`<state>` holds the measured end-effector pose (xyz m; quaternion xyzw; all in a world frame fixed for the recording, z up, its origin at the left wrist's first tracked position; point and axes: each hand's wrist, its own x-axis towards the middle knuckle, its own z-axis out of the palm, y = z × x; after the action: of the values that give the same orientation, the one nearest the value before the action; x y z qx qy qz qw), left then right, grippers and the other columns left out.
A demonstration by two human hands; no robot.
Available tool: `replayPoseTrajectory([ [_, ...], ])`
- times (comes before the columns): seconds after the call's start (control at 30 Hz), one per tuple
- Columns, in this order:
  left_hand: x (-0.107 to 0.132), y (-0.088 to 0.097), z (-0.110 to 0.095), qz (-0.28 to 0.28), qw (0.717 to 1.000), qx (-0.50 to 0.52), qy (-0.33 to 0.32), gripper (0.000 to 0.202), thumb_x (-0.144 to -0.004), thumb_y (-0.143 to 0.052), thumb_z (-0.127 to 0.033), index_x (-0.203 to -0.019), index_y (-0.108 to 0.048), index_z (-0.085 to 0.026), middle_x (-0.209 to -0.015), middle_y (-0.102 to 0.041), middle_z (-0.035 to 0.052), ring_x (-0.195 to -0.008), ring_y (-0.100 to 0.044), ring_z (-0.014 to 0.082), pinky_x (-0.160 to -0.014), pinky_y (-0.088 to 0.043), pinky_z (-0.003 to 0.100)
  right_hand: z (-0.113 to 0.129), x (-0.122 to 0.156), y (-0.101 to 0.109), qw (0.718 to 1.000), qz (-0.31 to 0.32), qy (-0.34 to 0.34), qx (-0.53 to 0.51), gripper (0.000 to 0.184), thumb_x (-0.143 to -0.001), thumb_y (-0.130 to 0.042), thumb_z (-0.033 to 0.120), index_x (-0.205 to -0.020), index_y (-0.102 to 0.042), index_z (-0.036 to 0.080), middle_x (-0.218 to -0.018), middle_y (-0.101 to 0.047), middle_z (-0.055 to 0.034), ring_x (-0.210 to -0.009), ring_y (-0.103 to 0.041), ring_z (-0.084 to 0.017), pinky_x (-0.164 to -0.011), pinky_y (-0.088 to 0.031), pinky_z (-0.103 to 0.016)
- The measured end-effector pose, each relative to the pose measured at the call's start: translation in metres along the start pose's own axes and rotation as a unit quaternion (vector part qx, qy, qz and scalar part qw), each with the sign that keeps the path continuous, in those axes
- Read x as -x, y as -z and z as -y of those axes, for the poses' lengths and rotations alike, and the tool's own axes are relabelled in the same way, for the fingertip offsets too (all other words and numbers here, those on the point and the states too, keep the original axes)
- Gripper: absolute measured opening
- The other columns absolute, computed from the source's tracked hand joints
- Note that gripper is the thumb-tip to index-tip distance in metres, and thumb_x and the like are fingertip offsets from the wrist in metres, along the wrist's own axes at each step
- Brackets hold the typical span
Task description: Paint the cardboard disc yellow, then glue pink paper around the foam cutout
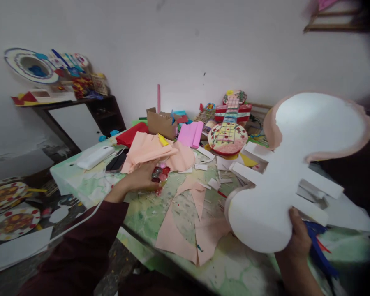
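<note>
Nearest, over the right near side of the table (234, 275), the right hand (299, 244) grips a white guitar-shaped form (265, 209) at its lower lobe, thumb on the white face, other fingers behind. The form is tilted, with peach paper along part of its edge. White strips (320, 181) show at both its sides; whether they are joined to it cannot be told. A blue object (320, 248) lies at the table's right near side, just beside that hand.

At the table's near middle lie cut peach pieces (177, 230). Toward the table's left middle, the left hand (143, 176) has its fingers curved against a small cluster of red, pink and dark items (160, 173); grip cannot be confirmed. Just past it, a folded peach sheet (146, 150) rests on the table's left half.

Along the table's far side: a cardboard box (162, 124), a pink roll (190, 133), and a decorated guitar (228, 137). Beyond the table's left far corner stands a cabinet (77, 123).
</note>
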<state>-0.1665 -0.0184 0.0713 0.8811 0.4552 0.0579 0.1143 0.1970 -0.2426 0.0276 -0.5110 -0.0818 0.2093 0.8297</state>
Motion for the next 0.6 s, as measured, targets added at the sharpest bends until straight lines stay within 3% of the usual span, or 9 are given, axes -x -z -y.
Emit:
replayPoseTrajectory([
  [0.13, -0.002, -0.003, 0.004, -0.003, 1.000, 0.006, 0.000, 0.100, -0.068, -0.069, -0.055, -0.151, -0.023, -0.023, -0.144, -0.049, 0.0156, -0.132, -0.045, 0.0391, -0.108, -0.032, 0.053, 0.001, 0.002, -0.004, 0.999, 0.024, 0.026, -0.001, 0.044, -0.072, -0.072, 0.042, -0.110, -0.068, 0.019, -0.112, -0.073, -0.0023, -0.117, -0.062, -0.021, -0.110, -0.043, -0.038],
  [0.27, -0.004, -0.003, 0.004, 0.012, 1.000, 0.009, -0.021, 0.101, -0.067, -0.071, -0.053, -0.151, -0.024, -0.023, -0.141, -0.051, 0.0135, -0.127, -0.050, 0.0367, -0.106, -0.035, 0.049, -0.002, 0.000, -0.001, 0.999, 0.030, 0.020, -0.007, 0.045, -0.073, -0.070, 0.042, -0.110, -0.067, 0.016, -0.110, -0.073, -0.0053, -0.112, -0.065, -0.022, -0.105, -0.047, -0.040],
  [0.43, -0.008, -0.004, 0.002, 0.032, 0.999, -0.016, -0.002, 0.110, -0.061, -0.075, -0.051, -0.153, -0.021, -0.023, -0.148, -0.046, 0.0158, -0.134, -0.044, 0.0385, -0.107, -0.033, 0.051, 0.001, 0.001, -0.004, 1.000, 0.019, 0.013, -0.018, 0.044, -0.071, -0.072, 0.041, -0.108, -0.068, 0.018, -0.110, -0.073, -0.0046, -0.110, -0.066, -0.023, -0.108, -0.045, -0.043],
  [0.6, -0.007, 0.001, -0.006, 0.022, 0.999, 0.021, -0.041, 0.104, -0.064, -0.073, -0.042, -0.154, -0.023, -0.027, -0.149, -0.047, 0.0107, -0.133, -0.046, 0.0327, -0.108, -0.035, 0.044, 0.003, 0.004, -0.002, 1.000, 0.009, 0.000, -0.013, 0.040, -0.073, -0.072, 0.040, -0.108, -0.070, 0.019, -0.111, -0.073, -0.0022, -0.117, -0.063, -0.022, -0.112, -0.042, -0.040],
])
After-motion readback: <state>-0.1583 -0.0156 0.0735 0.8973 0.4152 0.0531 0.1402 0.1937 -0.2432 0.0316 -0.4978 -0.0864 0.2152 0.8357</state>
